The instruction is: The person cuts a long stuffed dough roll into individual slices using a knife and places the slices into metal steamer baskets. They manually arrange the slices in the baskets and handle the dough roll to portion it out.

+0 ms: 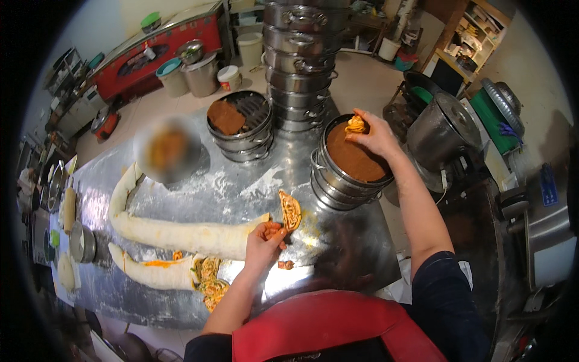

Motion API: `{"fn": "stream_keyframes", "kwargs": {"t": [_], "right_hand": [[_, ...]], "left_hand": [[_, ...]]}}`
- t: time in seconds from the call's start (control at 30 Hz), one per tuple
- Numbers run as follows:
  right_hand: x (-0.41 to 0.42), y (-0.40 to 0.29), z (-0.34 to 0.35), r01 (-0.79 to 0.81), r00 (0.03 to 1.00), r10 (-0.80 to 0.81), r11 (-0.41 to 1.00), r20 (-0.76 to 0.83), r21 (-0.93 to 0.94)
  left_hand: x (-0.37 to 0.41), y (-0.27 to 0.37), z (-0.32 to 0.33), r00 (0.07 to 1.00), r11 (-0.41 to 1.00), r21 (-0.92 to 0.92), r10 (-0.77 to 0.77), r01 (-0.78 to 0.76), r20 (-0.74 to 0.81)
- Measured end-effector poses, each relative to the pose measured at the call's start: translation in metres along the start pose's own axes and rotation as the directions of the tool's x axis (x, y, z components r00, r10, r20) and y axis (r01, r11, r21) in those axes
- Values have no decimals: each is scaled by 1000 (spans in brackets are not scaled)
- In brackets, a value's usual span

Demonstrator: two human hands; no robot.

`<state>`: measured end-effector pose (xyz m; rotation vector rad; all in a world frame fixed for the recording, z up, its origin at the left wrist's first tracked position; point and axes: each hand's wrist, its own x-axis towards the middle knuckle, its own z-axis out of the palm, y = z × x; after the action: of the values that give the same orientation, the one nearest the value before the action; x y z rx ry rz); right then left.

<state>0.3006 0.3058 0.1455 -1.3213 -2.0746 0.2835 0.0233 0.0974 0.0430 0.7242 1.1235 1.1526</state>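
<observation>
My right hand [375, 135] holds a twisted, orange-streaked dough roll [356, 124] by its sides, over the brown liner [350, 154] in the right-hand metal steamer [326, 181]. At the end of a long filled dough roll [181, 233], my left hand [266, 242] pinches a flat cut slice [290, 210] showing orange and brown layers. Nearer me lies a second dough roll [163, 273], its cut end beside several layered pieces [215, 285]. A small brown piece [285, 265] is on the metal table [344, 253], just right of my left hand.
Another steamer [239, 145] with a brown liner partly over its slatted rack stands further left, next to a tall stack of steamer tiers [301, 59]. A rolling pin [69, 210] and a metal bowl [83, 242] are at the far left. A large pot [443, 131] stands right.
</observation>
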Motion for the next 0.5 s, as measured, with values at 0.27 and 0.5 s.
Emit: {"fn": "stream_keyframes", "kwargs": {"t": [0.27, 0.5], "right_hand": [[-1, -12, -2, -50, 995, 69, 968, 69, -247], [-56, -106, 71, 454, 815, -527, 840, 243, 298]], "left_hand": [[6, -7, -2, 995, 994, 99, -38, 47, -87], [28, -28, -14, 976, 806, 574, 212, -143, -54]]}}
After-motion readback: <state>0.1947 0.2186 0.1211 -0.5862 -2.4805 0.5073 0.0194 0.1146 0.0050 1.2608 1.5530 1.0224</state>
